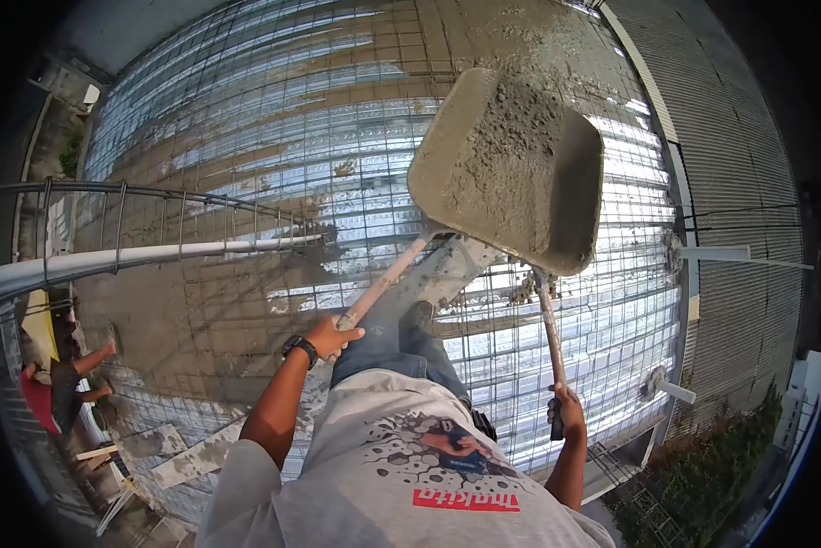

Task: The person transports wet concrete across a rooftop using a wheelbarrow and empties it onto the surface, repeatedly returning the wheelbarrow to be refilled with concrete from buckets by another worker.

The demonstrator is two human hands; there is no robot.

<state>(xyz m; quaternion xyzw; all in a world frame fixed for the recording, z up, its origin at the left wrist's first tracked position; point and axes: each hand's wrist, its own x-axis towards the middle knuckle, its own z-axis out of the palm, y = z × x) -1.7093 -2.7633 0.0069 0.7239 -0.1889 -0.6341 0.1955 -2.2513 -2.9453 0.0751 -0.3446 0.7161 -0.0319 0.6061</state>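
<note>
A wheelbarrow (438,155) stands in front of me, its tray tilted and partly filled with wet grey concrete (511,146). My left hand (335,336) is closed around its left handle (387,279), a watch on the wrist. Around the dark grip of the right handle (552,333) my right hand (567,411) is wrapped. Below the tray lies a concrete-smeared board (456,265), with one of my shoes (419,315) close by. The wheel is hidden under the tray.
Steel mesh (365,183) covers shiny ribbed metal decking, partly coated with wet concrete (227,283). A rebar column cage with a white pipe (154,259) juts in from the left. Another person (54,393) is at the left edge. A corrugated roof (721,137) borders the right side.
</note>
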